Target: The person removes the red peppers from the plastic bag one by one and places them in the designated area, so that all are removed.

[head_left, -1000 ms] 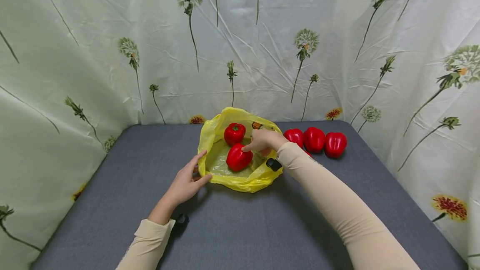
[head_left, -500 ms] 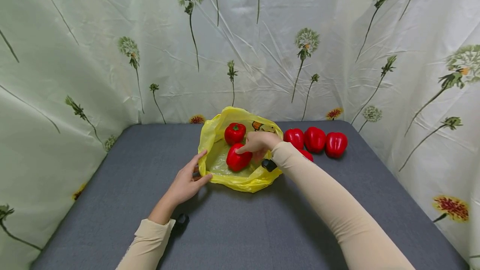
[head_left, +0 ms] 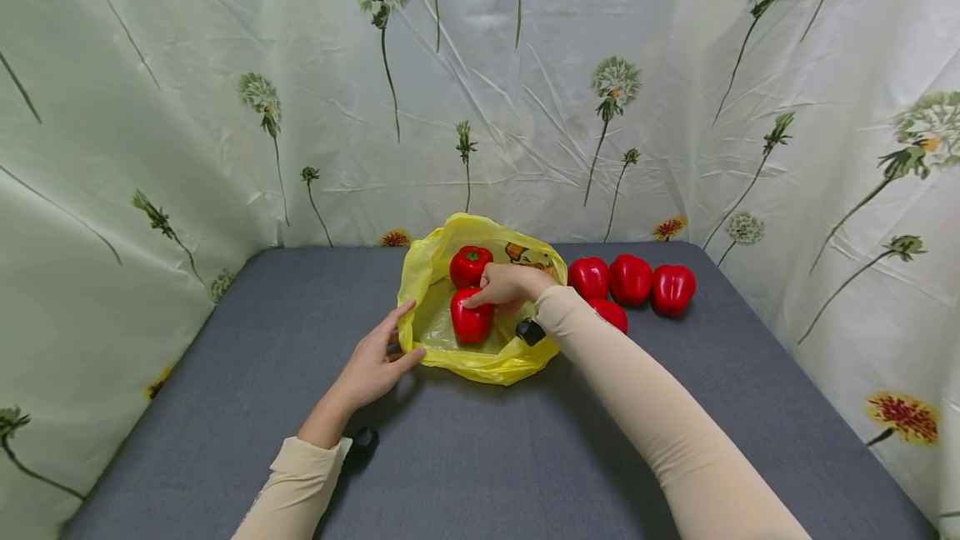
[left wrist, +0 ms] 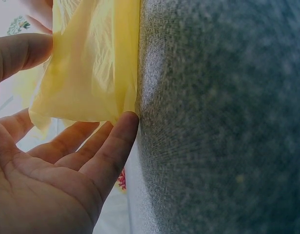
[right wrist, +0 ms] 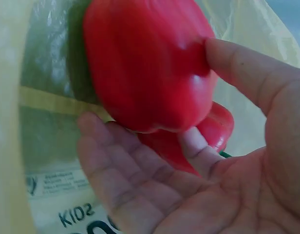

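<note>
A yellow plastic bag point(head_left: 480, 372) stands with its mouth spread wide. Two red bell peppers are inside, the far one point(head_left: 468, 263) with its green stem up. My right hand point(head_left: 512, 285) reaches into the bag and holds the nearer bell pepper point(head_left: 471, 325). In the right wrist view the thumb point(right wrist: 230, 56) presses this pepper's side point(right wrist: 150, 58), and the other fingers lie at its end. At the bag's left side, my left hand point(head_left: 371, 367) rests with fingers spread. Its fingertips point(left wrist: 125, 124) touch the bag's yellow wall point(left wrist: 84, 73) in the left wrist view.
Several more red bell peppers point(head_left: 631, 280) lie on the grey table point(head_left: 480, 457) to the right of the bag, one partly behind the right sleeve. A curtain point(head_left: 540, 107) with dandelion prints hangs along the back and sides.
My right hand has moved left and deeper into the bag, and the nearer bell pepper has turned and shifted slightly left. The left hand stays at the bag's side.
</note>
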Demonstrator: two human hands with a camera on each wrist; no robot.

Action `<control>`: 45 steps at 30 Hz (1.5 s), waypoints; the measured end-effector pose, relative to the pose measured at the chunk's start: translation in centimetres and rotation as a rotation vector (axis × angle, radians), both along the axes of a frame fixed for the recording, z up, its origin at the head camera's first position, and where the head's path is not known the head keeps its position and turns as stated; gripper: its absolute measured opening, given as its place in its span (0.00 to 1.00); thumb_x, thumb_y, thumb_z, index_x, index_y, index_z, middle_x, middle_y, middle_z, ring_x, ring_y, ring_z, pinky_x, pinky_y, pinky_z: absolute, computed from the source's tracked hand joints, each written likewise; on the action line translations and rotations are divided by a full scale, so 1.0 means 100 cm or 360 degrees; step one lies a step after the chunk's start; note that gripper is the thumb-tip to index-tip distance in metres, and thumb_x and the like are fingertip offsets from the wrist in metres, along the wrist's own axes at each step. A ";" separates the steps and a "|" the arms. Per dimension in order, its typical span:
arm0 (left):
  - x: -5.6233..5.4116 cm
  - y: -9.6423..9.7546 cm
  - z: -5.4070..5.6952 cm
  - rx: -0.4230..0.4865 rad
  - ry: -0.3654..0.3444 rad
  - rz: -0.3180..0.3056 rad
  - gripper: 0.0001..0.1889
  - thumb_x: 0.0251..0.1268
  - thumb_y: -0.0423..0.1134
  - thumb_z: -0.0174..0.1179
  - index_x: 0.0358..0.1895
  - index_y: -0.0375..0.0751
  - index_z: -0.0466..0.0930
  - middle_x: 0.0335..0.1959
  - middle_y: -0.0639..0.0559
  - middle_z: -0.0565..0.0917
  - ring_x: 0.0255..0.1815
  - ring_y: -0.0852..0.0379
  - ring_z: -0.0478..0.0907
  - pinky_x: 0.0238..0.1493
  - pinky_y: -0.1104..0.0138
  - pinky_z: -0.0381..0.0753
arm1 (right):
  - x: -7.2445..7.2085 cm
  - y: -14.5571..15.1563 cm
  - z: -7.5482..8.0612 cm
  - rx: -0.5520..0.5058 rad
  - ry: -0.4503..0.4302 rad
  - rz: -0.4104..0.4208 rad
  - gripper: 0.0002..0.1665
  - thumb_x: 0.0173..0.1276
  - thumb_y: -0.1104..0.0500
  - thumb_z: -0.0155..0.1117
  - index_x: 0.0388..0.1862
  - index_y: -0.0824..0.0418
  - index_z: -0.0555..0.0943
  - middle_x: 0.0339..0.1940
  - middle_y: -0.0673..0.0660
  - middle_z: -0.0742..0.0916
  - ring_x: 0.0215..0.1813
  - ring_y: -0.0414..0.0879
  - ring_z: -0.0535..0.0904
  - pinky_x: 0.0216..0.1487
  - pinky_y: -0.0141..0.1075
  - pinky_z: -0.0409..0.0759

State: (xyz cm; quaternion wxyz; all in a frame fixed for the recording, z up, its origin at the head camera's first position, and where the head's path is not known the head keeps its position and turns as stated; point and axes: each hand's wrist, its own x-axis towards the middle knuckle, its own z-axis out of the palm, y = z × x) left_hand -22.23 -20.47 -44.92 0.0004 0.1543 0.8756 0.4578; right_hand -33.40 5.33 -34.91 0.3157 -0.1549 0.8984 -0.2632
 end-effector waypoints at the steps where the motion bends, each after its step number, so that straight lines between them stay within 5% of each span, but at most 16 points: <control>1: 0.000 0.000 0.000 -0.0002 0.0000 -0.0003 0.41 0.79 0.42 0.67 0.87 0.49 0.55 0.85 0.34 0.62 0.73 0.30 0.77 0.64 0.45 0.87 | 0.001 0.000 -0.001 -0.0042 -0.0014 -0.0032 0.25 0.79 0.44 0.67 0.30 0.54 0.67 0.26 0.48 0.71 0.32 0.43 0.70 0.49 0.39 0.85; 4: 0.000 0.001 0.001 -0.0002 0.0002 -0.0008 0.41 0.79 0.42 0.67 0.87 0.48 0.55 0.85 0.34 0.62 0.73 0.29 0.77 0.64 0.45 0.87 | 0.002 0.002 -0.006 -0.0139 -0.0023 -0.0103 0.22 0.78 0.45 0.69 0.42 0.58 0.68 0.39 0.52 0.74 0.39 0.46 0.75 0.60 0.44 0.87; 7: -0.001 0.002 0.002 -0.0004 0.0006 -0.0012 0.41 0.79 0.42 0.67 0.87 0.48 0.55 0.85 0.34 0.62 0.73 0.29 0.77 0.64 0.44 0.87 | 0.001 0.003 -0.009 -0.0179 0.0042 -0.0129 0.26 0.76 0.44 0.71 0.52 0.60 0.68 0.45 0.55 0.75 0.39 0.47 0.76 0.57 0.43 0.86; 11: -0.001 0.003 0.002 -0.0008 0.0006 -0.0007 0.41 0.79 0.42 0.67 0.87 0.48 0.55 0.85 0.34 0.62 0.73 0.29 0.77 0.64 0.44 0.87 | -0.001 0.004 -0.009 -0.0216 0.0097 -0.0115 0.27 0.75 0.43 0.72 0.50 0.60 0.68 0.39 0.56 0.77 0.33 0.45 0.73 0.48 0.41 0.82; 18: 0.000 0.005 0.001 -0.0018 -0.0018 -0.0010 0.42 0.78 0.43 0.67 0.87 0.49 0.55 0.85 0.34 0.62 0.74 0.29 0.76 0.65 0.44 0.87 | -0.001 0.010 -0.004 -0.0270 0.0101 -0.0099 0.28 0.74 0.43 0.73 0.51 0.59 0.68 0.34 0.60 0.80 0.37 0.49 0.77 0.59 0.51 0.85; 24: 0.002 0.006 0.001 -0.0032 -0.0033 0.0012 0.42 0.78 0.43 0.67 0.88 0.50 0.54 0.85 0.36 0.62 0.74 0.30 0.76 0.65 0.44 0.86 | 0.002 0.019 0.001 -0.0309 0.0107 -0.0105 0.30 0.74 0.43 0.74 0.54 0.59 0.67 0.31 0.58 0.80 0.36 0.49 0.77 0.58 0.50 0.84; 35: 0.004 0.009 0.000 -0.0020 -0.0052 0.0047 0.43 0.77 0.41 0.68 0.88 0.53 0.54 0.86 0.37 0.62 0.75 0.29 0.75 0.66 0.44 0.86 | 0.003 0.041 0.007 -0.0388 0.0148 -0.0119 0.29 0.75 0.45 0.73 0.57 0.60 0.68 0.39 0.61 0.82 0.43 0.52 0.83 0.42 0.30 0.82; 45: 0.006 0.009 0.001 -0.0002 -0.0064 0.0069 0.44 0.77 0.40 0.68 0.88 0.53 0.53 0.86 0.38 0.61 0.75 0.29 0.76 0.67 0.43 0.85 | 0.004 0.066 0.016 -0.0473 0.0156 -0.0136 0.28 0.76 0.47 0.72 0.57 0.59 0.67 0.33 0.58 0.84 0.37 0.48 0.80 0.47 0.39 0.83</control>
